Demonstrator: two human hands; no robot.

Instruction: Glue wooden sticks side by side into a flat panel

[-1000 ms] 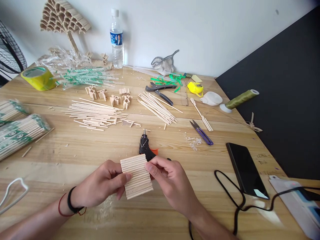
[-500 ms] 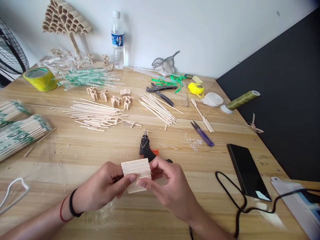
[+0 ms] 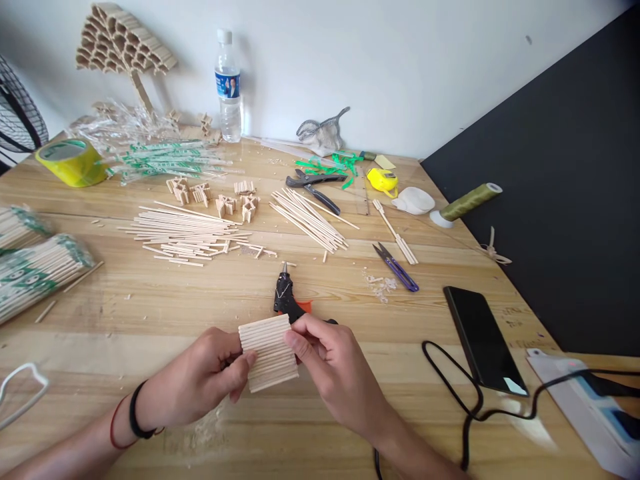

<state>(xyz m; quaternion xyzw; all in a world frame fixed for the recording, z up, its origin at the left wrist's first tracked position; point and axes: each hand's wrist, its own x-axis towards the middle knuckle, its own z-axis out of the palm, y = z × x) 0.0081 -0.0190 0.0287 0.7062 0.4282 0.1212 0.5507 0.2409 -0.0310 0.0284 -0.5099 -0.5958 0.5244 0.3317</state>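
A small panel of wooden sticks (image 3: 270, 353), laid side by side, is held up between my two hands above the table. My left hand (image 3: 217, 370) pinches its left edge, thumb on the front face. At the right edge, my right hand (image 3: 330, 367) grips it with the thumb near the upper corner; the fingers behind are partly hidden. Just beyond the panel lies a black and orange glue gun (image 3: 286, 297), its nozzle pointing away and its rear part hidden by my right hand. Loose sticks (image 3: 185, 230) and several small stick pieces (image 3: 226, 205) lie farther back.
Purple snips (image 3: 396, 268), black cutters (image 3: 317, 187) and a yellow tape measure (image 3: 383, 180) lie to the right. A phone (image 3: 485, 340) and black cable (image 3: 467, 413) are near my right arm. Packed sticks (image 3: 40, 273) and yellow tape (image 3: 75, 163) sit left; a bottle (image 3: 229, 93) stands behind.
The panel has been tilted so more of its front face shows. My right thumb has moved up along its right edge, and my left thumb has shifted toward the left edge. The view has shifted slightly.
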